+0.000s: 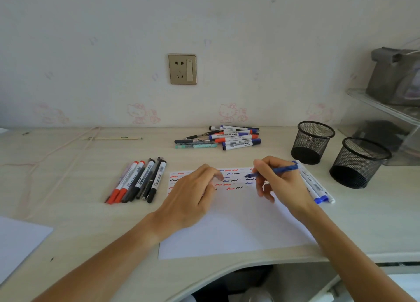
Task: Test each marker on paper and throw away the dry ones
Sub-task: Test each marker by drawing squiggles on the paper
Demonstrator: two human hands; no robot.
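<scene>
- At 9 o'clock of the sheet, a row of red and black markers (138, 181) lies side by side on the tabletop (68, 188), well apart from the writing
- The left hand (193, 194) rests on the test paper (234, 229) with fingers loosely curled and grasping nothing; best it presses flat so the sheet cannot slide
- Red, black and blue squiggles (231, 178) fill the sheet's far strip; a fresh mark belongs on bare white, where faint ink shows plainly
- At 12 o'clock, an untidy pile of whiteboard markers (227, 138) waits near the wall
- The right hand (279, 183) pinches a blue marker (276, 170), tip on the paper at the squiggles' right end; a slow, light stroke will tell whether it is dry
- Just beside that hand, blue-capped markers (316, 185) lie at the sheet's 3 o'clock edge
- Two black mesh cups (312, 142) stand at 2 o'clock; which takes rejects I cannot tell
</scene>
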